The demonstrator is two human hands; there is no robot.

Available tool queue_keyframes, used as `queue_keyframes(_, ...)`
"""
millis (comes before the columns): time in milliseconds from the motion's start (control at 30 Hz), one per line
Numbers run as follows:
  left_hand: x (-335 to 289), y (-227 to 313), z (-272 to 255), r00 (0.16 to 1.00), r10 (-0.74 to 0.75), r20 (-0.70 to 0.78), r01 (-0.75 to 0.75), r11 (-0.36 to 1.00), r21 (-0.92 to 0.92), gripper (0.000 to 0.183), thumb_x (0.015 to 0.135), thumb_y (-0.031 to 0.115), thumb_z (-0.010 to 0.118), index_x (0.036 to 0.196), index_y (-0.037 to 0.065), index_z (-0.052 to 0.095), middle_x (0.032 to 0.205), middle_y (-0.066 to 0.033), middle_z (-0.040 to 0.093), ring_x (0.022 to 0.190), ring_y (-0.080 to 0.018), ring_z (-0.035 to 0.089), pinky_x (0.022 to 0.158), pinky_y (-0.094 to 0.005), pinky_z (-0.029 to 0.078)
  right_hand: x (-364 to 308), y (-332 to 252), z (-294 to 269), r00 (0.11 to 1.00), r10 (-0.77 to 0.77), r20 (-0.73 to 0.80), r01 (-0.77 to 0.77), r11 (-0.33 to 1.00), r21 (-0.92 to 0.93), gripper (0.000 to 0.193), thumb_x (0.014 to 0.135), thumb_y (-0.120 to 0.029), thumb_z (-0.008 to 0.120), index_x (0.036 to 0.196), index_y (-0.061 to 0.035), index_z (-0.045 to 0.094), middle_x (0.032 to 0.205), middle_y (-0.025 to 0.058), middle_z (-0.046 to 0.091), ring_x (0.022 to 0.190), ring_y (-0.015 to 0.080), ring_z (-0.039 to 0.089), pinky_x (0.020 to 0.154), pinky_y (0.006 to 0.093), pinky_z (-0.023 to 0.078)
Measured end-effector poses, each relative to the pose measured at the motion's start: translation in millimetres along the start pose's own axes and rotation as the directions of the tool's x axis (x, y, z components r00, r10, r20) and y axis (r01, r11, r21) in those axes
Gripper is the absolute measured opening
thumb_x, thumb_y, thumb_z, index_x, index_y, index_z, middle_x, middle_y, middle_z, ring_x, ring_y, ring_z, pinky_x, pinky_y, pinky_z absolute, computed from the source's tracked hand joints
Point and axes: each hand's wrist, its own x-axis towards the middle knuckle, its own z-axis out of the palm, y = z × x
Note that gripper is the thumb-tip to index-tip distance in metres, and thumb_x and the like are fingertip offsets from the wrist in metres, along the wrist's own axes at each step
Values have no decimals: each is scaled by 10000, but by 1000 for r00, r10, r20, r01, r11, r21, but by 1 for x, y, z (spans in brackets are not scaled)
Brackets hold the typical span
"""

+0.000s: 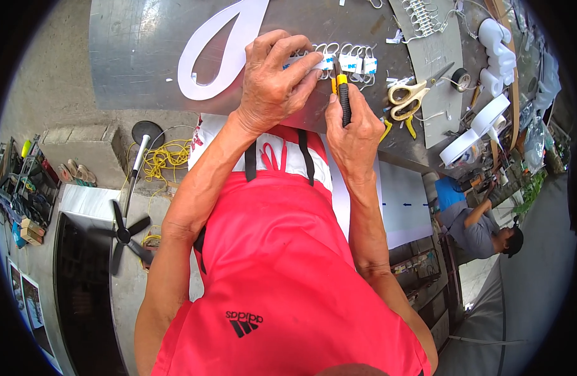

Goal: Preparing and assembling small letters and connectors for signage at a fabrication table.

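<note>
My left hand [279, 78] pinches a row of small white modules with blue-printed pads [350, 63], joined by looped white wires. The row lies across the grey metal tabletop [144, 56], its left part hidden under my fingers. In my right hand [357, 128] is a pair of small pliers with yellow and black handles [343, 94]. Their dark jaws point away from me and touch or nearly touch the row, just right of my left fingertips. Left of my left hand lies a white teardrop-shaped outline piece [191, 69].
Right of my hands lie cream-handled scissors [407, 97], a yellow-handled tool [410, 127] and a roll of black tape [461, 78]. Another wired row [420, 17] rests on a grey strip. White curved pieces [476, 131] stand farther right. A person [473, 216] works beyond; a fan [122, 235] stands left.
</note>
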Motion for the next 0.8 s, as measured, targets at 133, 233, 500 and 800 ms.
queue_keyframes(133,-1,0,-1,1000,-3,-1,3,1000,-1,269,735,139,802,997,136,743,1109,10,624,1120,-240,514,909,-382,391,2,-1,-1,999,-32,-8,31,999,-33,211,894,-15,661,1094,24,602,811,194,638,675,382,648,593,437,508)
queue_keyframes(233,0,0,-1,1000,7,-8,-7,1000,3,276,733,138,802,1003,136,741,1109,10,623,1116,-240,518,907,-382,392,2,-1,-1,1000,-24,-1,24,999,-27,214,893,-17,662,1094,26,602,815,194,641,678,383,650,595,438,509)
queue_keyframes(500,1,2,-3,1000,-16,-10,16,1000,9,363,675,93,851,1022,143,755,1085,8,656,1079,-240,543,924,-370,407,3,3,0,999,-29,-20,27,997,-78,276,889,-67,700,1134,52,659,814,202,691,660,317,691,610,380,530)
queue_keyframes(800,1,1,-2,1000,-3,-13,4,1000,13,314,704,117,826,1008,140,749,1089,10,641,1099,-237,533,917,-376,399,2,4,1,999,-38,-26,37,997,-62,272,888,-67,700,1129,53,658,800,192,686,631,307,673,595,374,522)
